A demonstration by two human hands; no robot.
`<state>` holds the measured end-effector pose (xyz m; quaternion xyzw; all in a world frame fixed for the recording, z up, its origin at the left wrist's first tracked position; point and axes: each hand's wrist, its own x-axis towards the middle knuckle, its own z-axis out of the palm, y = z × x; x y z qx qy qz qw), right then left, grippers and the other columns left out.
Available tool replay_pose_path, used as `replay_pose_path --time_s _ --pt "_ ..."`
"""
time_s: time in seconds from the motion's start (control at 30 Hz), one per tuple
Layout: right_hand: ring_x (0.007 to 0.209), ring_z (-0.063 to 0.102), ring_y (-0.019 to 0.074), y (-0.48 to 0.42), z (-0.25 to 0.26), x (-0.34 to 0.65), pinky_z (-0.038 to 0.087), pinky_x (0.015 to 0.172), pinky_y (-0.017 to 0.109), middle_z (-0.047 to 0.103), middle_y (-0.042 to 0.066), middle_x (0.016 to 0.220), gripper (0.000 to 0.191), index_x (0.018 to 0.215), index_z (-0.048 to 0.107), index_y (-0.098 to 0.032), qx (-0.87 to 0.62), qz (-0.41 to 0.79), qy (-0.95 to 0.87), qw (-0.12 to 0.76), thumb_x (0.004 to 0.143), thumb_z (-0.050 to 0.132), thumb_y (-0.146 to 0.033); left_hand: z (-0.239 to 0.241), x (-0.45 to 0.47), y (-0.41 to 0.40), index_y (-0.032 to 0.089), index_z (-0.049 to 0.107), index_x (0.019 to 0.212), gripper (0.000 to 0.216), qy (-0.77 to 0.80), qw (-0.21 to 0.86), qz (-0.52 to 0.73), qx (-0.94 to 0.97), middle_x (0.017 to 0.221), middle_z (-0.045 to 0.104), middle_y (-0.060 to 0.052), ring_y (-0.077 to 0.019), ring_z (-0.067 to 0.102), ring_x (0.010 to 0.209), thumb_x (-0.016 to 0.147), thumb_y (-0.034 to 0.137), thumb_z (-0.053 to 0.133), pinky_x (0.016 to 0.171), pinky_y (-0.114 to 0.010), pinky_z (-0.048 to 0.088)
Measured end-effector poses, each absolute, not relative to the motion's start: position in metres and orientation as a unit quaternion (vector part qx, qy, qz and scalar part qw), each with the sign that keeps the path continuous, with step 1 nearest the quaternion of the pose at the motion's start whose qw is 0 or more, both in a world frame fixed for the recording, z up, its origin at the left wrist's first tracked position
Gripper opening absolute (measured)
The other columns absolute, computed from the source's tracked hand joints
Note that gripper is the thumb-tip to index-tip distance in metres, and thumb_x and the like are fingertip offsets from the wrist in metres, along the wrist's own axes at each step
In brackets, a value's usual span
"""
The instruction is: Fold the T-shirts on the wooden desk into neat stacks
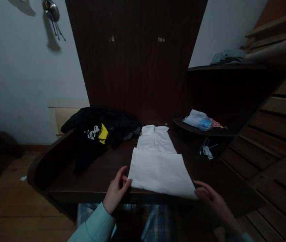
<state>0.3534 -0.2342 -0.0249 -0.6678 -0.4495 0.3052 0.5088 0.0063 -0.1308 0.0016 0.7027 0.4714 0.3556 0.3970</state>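
A white garment [160,171] lies on the dark wooden desk, its near part folded over into a flat rectangle. Its narrower far part shows a middle line and two flaps at the end; the exact kind of garment is unclear. At the near left corner, my left hand [115,193] has its thumb and fingers closed on the cloth's edge. My right hand [209,198] pinches the near right corner, with its fingertips along the edge. The near edge of the cloth reaches the front of the desk.
A black garment with a yellow and white print [102,134] is heaped at the desk's [92,176] back left. On the right, a small shelf [190,127] holds a plastic packet [198,120]. Wooden slats [276,134] stand at far right.
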Motion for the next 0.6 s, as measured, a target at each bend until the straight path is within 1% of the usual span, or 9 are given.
replay_pose_path --time_s 0.07,0.13,0.23,0.3,0.37,0.5,0.6 --pt "0.065 0.060 0.0176 -0.236 -0.032 0.350 0.048 0.058 0.025 0.063 0.004 0.068 0.052 0.096 0.060 -0.017 -0.672 0.268 -0.435 0.536 0.059 0.064 -0.053 -0.001 0.008 -0.135 0.017 0.035 0.126 0.055 0.477 0.372 0.355 0.712 0.074 0.059 0.000 -0.0134 0.056 0.066 0.078 0.042 0.046 0.066 -0.025 0.043" --pt "0.068 0.060 0.0176 -0.238 -0.035 0.347 0.049 0.060 0.024 0.063 0.004 0.070 0.052 0.097 0.060 -0.017 -0.670 0.257 -0.420 0.555 0.060 0.064 -0.052 -0.002 0.009 -0.137 0.019 0.041 0.123 0.050 0.474 0.357 0.351 0.724 0.076 0.061 0.000 -0.0141 0.057 0.069 0.078 0.040 0.046 0.067 -0.025 0.044" --pt "0.070 0.060 0.0177 -0.239 -0.035 0.341 0.049 0.062 0.024 0.064 0.003 0.072 0.052 0.101 0.058 -0.018 -0.658 0.284 -0.416 0.560 0.062 0.064 -0.051 -0.001 0.010 -0.136 0.020 0.052 0.113 0.040 0.485 0.334 0.347 0.730 0.077 0.063 -0.001 -0.0155 0.059 0.073 0.079 0.039 0.044 0.070 -0.025 0.045" --pt "0.073 0.061 0.0186 -0.241 -0.033 0.338 0.049 0.066 0.026 0.065 0.004 0.075 0.053 0.106 0.056 -0.018 -0.650 0.311 -0.422 0.550 0.064 0.063 -0.050 -0.001 0.010 -0.134 0.020 0.054 0.110 0.037 0.498 0.327 0.339 0.728 0.077 0.064 -0.001 -0.0164 0.060 0.074 0.080 0.039 0.041 0.069 -0.026 0.046" --pt "0.076 0.061 0.0197 -0.242 -0.032 0.336 0.049 0.068 0.027 0.066 0.004 0.078 0.052 0.109 0.055 -0.018 -0.651 0.328 -0.428 0.535 0.067 0.061 -0.049 -0.002 0.012 -0.133 0.021 0.054 0.110 0.036 0.507 0.320 0.332 0.728 0.082 0.066 -0.002 -0.0171 0.061 0.077 0.081 0.038 0.040 0.070 -0.027 0.046" --pt "0.073 0.062 0.0206 -0.244 -0.033 0.334 0.049 0.066 0.028 0.066 0.003 0.072 0.047 0.102 0.056 -0.018 -0.673 0.290 -0.438 0.521 0.068 0.058 -0.050 -0.008 0.014 -0.133 0.023 0.057 0.104 0.031 0.505 0.279 0.357 0.735 0.099 0.065 -0.003 -0.0180 0.060 0.090 0.082 0.034 0.040 0.080 -0.029 0.046" --pt "0.071 0.061 0.0200 -0.244 -0.035 0.333 0.049 0.063 0.027 0.064 0.001 0.069 0.042 0.093 0.058 -0.020 -0.690 0.250 -0.447 0.512 0.068 0.056 -0.054 -0.013 0.015 -0.133 0.023 0.061 0.100 0.030 0.499 0.237 0.371 0.746 0.096 0.066 -0.003 -0.0182 0.060 0.090 0.082 0.032 0.038 0.081 -0.031 0.046"
